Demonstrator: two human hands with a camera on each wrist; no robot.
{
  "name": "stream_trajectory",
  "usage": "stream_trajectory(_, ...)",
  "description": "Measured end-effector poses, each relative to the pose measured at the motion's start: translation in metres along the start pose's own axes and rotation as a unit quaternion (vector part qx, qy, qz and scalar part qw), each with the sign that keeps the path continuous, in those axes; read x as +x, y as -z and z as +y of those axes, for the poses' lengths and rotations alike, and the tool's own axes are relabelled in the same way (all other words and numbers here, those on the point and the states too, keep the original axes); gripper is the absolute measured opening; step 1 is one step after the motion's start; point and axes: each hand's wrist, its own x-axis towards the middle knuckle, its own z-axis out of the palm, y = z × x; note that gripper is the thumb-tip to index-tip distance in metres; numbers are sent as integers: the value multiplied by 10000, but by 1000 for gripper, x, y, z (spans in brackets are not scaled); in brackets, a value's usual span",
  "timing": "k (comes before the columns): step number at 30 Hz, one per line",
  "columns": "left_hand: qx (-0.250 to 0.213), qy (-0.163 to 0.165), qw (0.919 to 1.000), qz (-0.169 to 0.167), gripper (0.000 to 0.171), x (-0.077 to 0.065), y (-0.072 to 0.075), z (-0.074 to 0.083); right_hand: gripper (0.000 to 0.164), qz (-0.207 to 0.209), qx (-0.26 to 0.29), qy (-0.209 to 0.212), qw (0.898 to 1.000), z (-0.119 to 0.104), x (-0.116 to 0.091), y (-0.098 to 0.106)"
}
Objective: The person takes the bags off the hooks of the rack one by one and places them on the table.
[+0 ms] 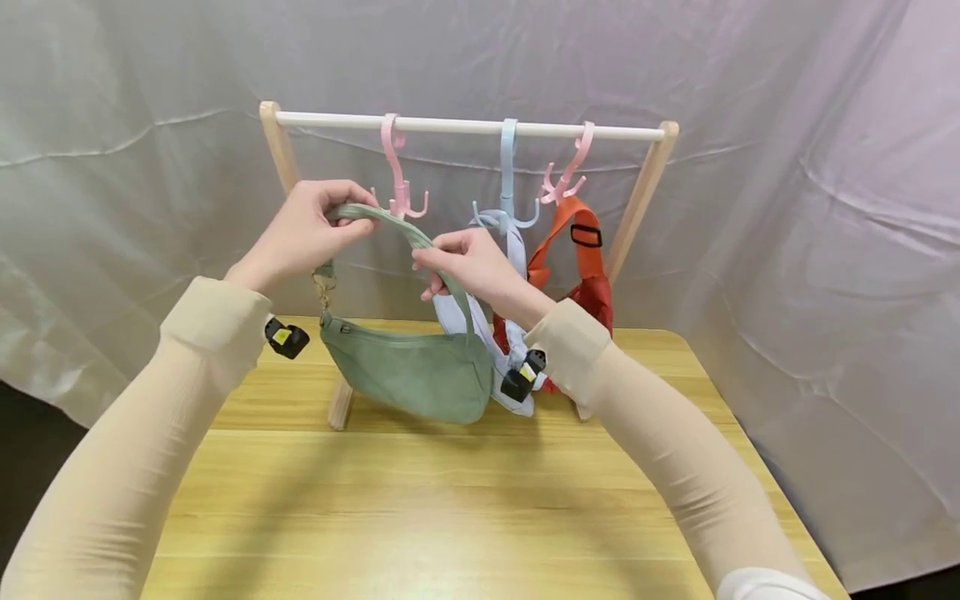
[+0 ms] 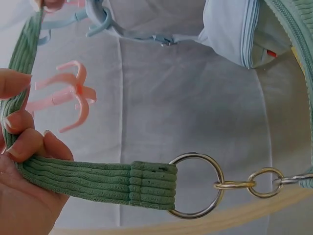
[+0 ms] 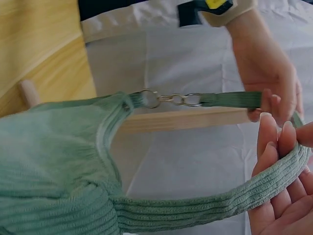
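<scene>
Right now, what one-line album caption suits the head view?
Left hand and right hand hold a green bag by its strap before a rack hung with hooks.

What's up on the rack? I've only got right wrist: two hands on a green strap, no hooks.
Observer: Head view shows a left pink hook, a blue hook and a right pink hook on the white rail.
Operator: Right pink one loaded?
Observer: Yes, an orange strap hangs on it.
Operator: And the left pink one?
Observer: Left wrist view: the green strap isn't over its visible prongs.
</scene>
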Motion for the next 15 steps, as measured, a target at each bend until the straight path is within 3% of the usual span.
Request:
stream_trajectory(7, 62, -125, 9999, 42, 14, -11, -10, 5, 13, -77, -351, 399, 9986, 19, -17, -5)
stream_trajectory(15, 119, -336, 9984, 430, 12, -26, -27, 0, 8, -15, -570, 934, 9940, 42, -34, -12)
